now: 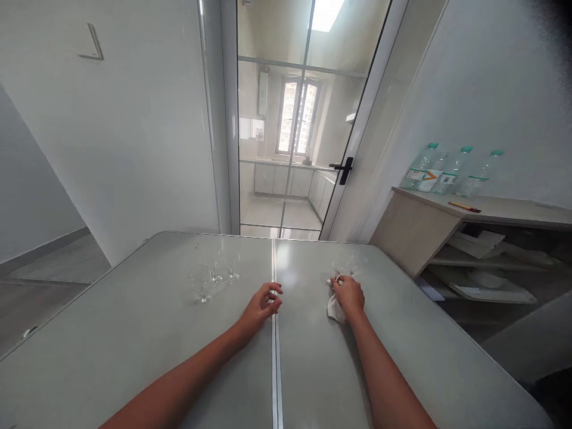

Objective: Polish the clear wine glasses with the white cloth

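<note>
My right hand [349,295] rests on the grey table [134,345] with its fingers closed on a white cloth [333,310]. Just beyond it stand two clear stemmed glasses [351,264]. My left hand [263,304] lies near the table's middle seam, fingers curled in loosely with nothing visible inside. To its left stand three clear stemmed glasses [214,275], a short way from the fingers.
A glass door with a black handle [344,169] stands behind the table, a kitchen beyond it. At the right a wooden shelf unit [447,220] carries three plastic bottles [447,171] and an orange pen-like thing [465,207]. White walls enclose the left.
</note>
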{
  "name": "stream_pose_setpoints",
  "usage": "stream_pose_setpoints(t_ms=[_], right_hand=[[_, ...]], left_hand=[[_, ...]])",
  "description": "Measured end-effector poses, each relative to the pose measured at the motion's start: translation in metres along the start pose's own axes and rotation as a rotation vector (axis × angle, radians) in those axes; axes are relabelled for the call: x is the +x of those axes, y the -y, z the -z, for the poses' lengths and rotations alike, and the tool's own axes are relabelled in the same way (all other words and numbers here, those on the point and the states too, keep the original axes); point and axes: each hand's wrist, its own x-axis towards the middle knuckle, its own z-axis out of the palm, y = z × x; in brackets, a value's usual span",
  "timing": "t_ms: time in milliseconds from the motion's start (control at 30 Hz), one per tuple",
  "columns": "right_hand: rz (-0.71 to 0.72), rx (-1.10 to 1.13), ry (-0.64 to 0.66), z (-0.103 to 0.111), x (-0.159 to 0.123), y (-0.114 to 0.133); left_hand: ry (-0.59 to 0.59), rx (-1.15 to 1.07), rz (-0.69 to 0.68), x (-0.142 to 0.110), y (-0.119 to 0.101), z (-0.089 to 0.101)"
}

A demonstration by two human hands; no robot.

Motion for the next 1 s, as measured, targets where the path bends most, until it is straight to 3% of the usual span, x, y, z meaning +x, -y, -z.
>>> stream_pose_setpoints(t_ms=[1000], right_hand=[[-0.012,-0.028,0.007,-0.0009,0.0012,0.0062]], left_hand=[[0.012,0.013,-0.019,0.0025,0.0044,0.0021]])
